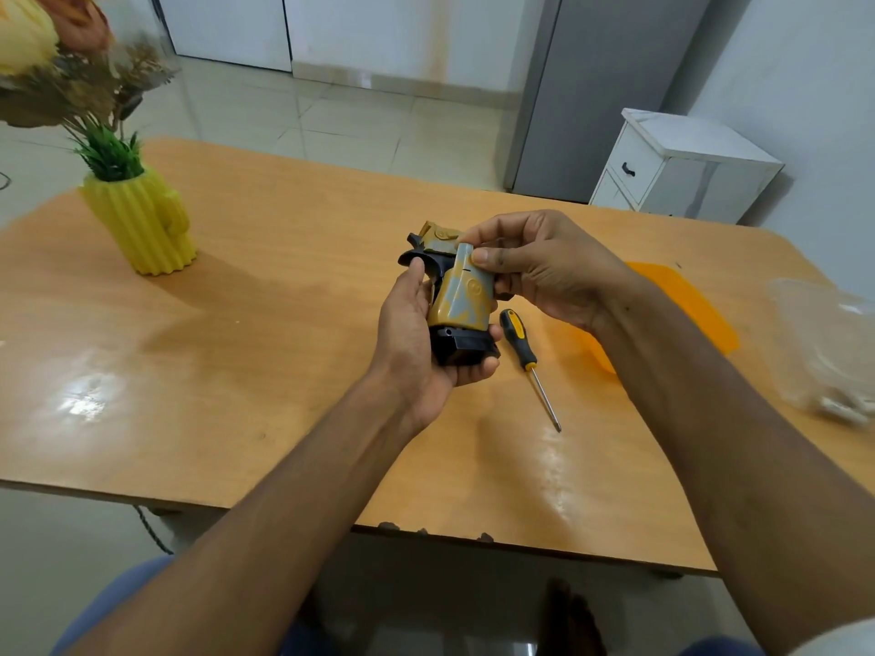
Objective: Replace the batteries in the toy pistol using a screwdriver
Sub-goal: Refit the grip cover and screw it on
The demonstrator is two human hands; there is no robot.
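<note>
The toy pistol (457, 295) is tan and grey camouflage with a black base, held above the middle of the wooden table (265, 333). My left hand (416, 338) cups its black base and grip from below and the left. My right hand (535, 267) pinches the upper end of the grip cover between thumb and fingers. A screwdriver (525, 357) with a black and yellow handle lies on the table just right of the pistol, its metal tip pointing toward me. No loose batteries are visible.
A yellow ribbed vase (142, 224) with artificial flowers stands at the table's left. An orange plastic piece (682, 305) lies under my right forearm. A clear plastic bag (828, 348) sits at the right edge. A white drawer cabinet (682, 168) stands beyond the table.
</note>
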